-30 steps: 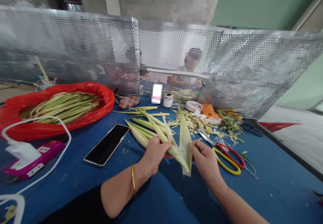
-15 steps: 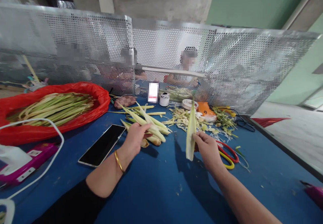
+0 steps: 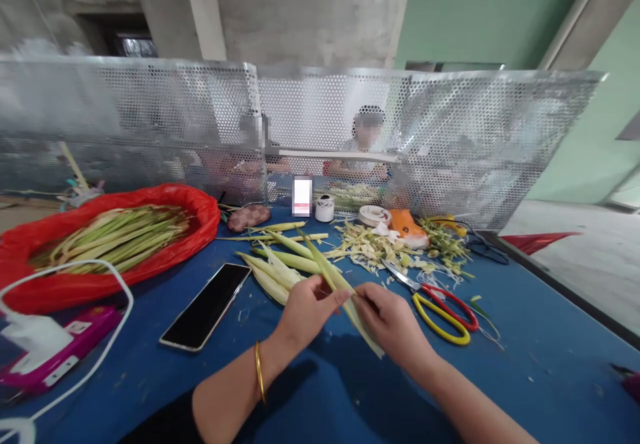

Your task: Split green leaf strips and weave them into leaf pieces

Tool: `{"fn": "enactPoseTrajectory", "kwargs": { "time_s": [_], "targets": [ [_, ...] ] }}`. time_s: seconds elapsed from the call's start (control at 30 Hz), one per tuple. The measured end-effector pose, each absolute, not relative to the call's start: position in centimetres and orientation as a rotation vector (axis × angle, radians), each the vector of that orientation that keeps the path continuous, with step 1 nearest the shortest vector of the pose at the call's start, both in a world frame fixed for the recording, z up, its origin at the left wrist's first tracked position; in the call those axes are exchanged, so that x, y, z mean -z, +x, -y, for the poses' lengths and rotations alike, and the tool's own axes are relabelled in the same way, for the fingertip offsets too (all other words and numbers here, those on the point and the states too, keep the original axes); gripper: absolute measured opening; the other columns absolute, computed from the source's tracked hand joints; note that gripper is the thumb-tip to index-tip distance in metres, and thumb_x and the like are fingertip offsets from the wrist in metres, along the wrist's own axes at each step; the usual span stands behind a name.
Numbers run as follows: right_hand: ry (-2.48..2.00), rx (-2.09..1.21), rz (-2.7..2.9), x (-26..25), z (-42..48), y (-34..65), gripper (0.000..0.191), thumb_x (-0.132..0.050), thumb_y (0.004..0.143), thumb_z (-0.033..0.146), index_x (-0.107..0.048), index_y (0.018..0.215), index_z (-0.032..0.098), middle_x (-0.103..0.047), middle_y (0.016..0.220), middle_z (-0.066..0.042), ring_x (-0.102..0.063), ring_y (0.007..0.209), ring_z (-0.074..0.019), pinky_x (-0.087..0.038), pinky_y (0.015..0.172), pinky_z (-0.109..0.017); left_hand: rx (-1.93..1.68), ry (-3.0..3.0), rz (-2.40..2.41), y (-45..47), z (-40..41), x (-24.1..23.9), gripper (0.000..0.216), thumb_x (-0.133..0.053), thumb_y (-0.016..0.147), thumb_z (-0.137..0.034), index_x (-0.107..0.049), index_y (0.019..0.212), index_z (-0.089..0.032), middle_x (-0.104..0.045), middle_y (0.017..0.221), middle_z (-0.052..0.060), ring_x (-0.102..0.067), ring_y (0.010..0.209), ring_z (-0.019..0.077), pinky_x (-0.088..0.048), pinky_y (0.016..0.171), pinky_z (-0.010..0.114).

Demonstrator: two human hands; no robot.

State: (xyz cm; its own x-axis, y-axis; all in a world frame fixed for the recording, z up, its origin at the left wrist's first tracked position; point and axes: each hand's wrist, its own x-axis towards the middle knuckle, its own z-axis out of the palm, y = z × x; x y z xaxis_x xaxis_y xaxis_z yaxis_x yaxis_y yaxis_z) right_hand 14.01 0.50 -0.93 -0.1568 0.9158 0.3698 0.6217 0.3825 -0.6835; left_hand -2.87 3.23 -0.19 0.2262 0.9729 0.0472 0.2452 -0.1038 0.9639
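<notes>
Both hands meet over the blue table (image 3: 525,337) on one pale green leaf strip (image 3: 327,272). My left hand (image 3: 305,312), a gold bangle on its wrist, pinches the strip near its middle. My right hand (image 3: 393,324) is closed round the strip's lower part, whose tip pokes out below the fingers. The strip slants up and away to the left. Just behind my left hand lies a small pile of folded leaf pieces (image 3: 275,267).
A red bag (image 3: 200,214) of long green leaves sits at the left, a black phone (image 3: 207,306) beside it. Red and yellow scissors (image 3: 440,304) lie right of my hands, leaf scraps (image 3: 370,244) behind them. A perforated metal screen (image 3: 450,137) backs the table; people sit beyond.
Half a second ago my hands were apart, the left at the pile, the right holding a leaf upright. They have come together on one slanted strip.
</notes>
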Motion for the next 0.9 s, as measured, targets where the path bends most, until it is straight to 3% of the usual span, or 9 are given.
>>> {"fn": "enactPoseTrajectory", "kwargs": {
  "time_s": [0.1,0.2,0.3,0.47,0.63,0.9],
  "targets": [
    [-1.320,-0.644,1.876,1.3,-0.2,13.4,0.017,-0.046,0.089,0.029,-0.057,0.078,0.021,-0.055,0.067,0.001,-0.051,0.060,-0.0136,-0.038,0.056,-0.023,-1.002,1.398,-1.248,-2.6,-3.4,0.8,0.025,-0.066,0.071,-0.039,-0.066,0.068,-0.015,-0.062,0.056,0.000,-0.054,0.050,0.0131,-0.042,0.047,0.023],
    [-1.329,-0.976,1.769,1.9,-0.4,13.1,0.011,-0.054,0.083,0.032,-0.055,0.082,0.021,-0.054,0.065,0.004,-0.056,0.057,-0.0136,-0.041,0.054,-0.023,-1.110,1.241,-1.293,-2.9,-3.8,0.7,0.020,-0.067,0.068,-0.035,-0.068,0.068,-0.015,-0.063,0.058,0.001,-0.053,0.050,0.0124,-0.043,0.048,0.023],
    [-1.325,-1.153,1.663,2.3,-0.8,13.2,0.019,-0.053,0.082,0.037,-0.050,0.073,0.021,-0.051,0.058,0.005,-0.055,0.052,-0.0135,-0.041,0.053,-0.023,-1.190,1.146,-1.298,-3.2,-4.1,0.4,0.020,-0.071,0.065,-0.034,-0.069,0.067,-0.014,-0.063,0.056,0.001,-0.054,0.050,0.0122,-0.042,0.047,0.022],
    [-1.472,-0.928,1.671,2.3,-1.6,14.7,0.032,-0.048,0.083,0.044,-0.047,0.061,0.021,-0.049,0.045,0.005,-0.044,0.046,-0.0122,-0.034,0.051,-0.024,-1.364,0.987,-1.250,-4.1,-5.1,-0.1,0.030,-0.073,0.064,-0.041,-0.069,0.064,-0.011,-0.064,0.054,0.004,-0.056,0.046,0.0126,-0.042,0.045,0.021],
    [-1.519,-0.860,1.660,1.8,-2.9,17.4,0.031,-0.052,0.078,0.048,-0.055,0.065,0.021,-0.048,0.045,0.004,-0.042,0.045,-0.0125,-0.032,0.049,-0.024,-1.568,0.927,-1.301,-5.6,-6.5,-0.5,0.031,-0.075,0.060,-0.042,-0.069,0.064,-0.012,-0.063,0.054,0.003,-0.057,0.049,0.0116,-0.041,0.044,0.019],
    [-1.585,-0.753,1.593,1.5,-4.2,21.1,0.029,-0.058,0.074,0.048,-0.063,0.070,0.019,-0.050,0.049,0.003,-0.042,0.047,-0.0126,-0.031,0.049,-0.024,-1.557,0.975,-1.294,-6.2,-6.9,-0.9,0.027,-0.076,0.058,-0.041,-0.070,0.062,-0.014,-0.064,0.054,0.002,-0.055,0.049,0.0108,-0.039,0.045,0.019]
  ]
}}
